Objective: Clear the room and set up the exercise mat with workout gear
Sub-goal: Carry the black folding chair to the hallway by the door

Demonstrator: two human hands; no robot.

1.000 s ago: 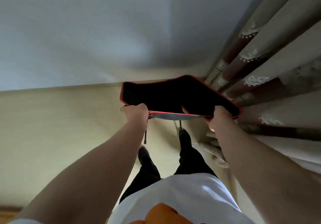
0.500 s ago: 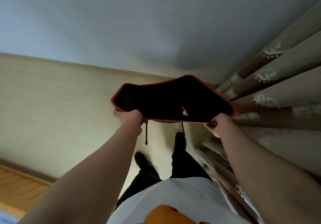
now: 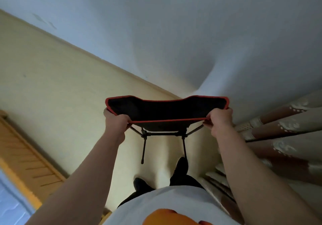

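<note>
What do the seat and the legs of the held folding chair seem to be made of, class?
The seat looks like matt black fabric with red sewn edging; it sags in a curve between its corners. The legs are probably thin metal tubes, dark and dull; they run straight into joints. Which metal cannot be told.

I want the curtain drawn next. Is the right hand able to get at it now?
Probably not yet: the right hand grips the folding chair. The curtain hangs close beside it with nothing between, so letting go should suffice.
</note>
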